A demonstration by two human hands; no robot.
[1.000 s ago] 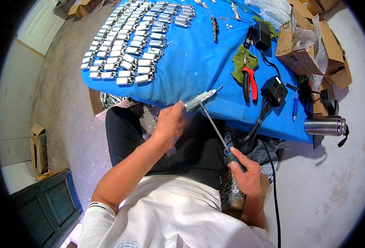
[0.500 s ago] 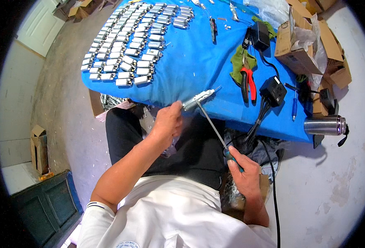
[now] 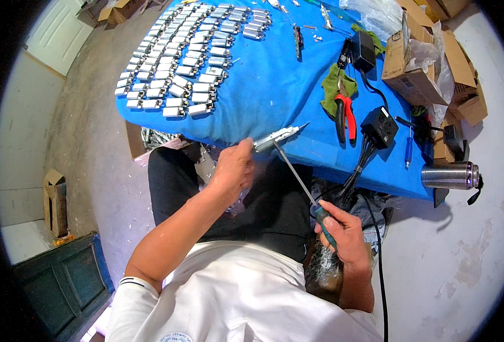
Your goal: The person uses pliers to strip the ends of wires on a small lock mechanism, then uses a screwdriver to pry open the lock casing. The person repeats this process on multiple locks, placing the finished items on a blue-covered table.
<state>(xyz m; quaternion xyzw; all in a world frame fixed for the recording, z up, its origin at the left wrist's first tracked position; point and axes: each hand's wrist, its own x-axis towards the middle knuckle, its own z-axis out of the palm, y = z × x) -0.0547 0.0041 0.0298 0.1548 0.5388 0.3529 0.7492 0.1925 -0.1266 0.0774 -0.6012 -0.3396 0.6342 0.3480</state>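
Note:
My left hand (image 3: pixel 236 165) is closed round the near end of a slim white-and-silver tool body (image 3: pixel 277 137) with a thin pointed tip, held over the front edge of the blue-covered table (image 3: pixel 263 97). Wrapped in the fingers of my right hand (image 3: pixel 341 231) is the dark green handle of a screwdriver (image 3: pixel 295 175). Its long metal shaft slants up to the left, and the end meets the underside of the tool body about midway. Whether it sits in a screw or slot is too small to tell.
Rows of small silver metal units (image 3: pixel 177 57) cover the table's left part. To the right lie red-and-black pliers (image 3: pixel 345 118) on a green cloth, a black power box (image 3: pixel 379 126) with cables, a blue pen-like tool (image 3: pixel 409 151), a steel flask (image 3: pixel 449 175) and an open carton (image 3: pixel 414 77).
My right hand has shifted slightly and turned on the screwdriver, showing more of its handle. My left hand and the tool body stay nearly in place; the whole view has moved a little.

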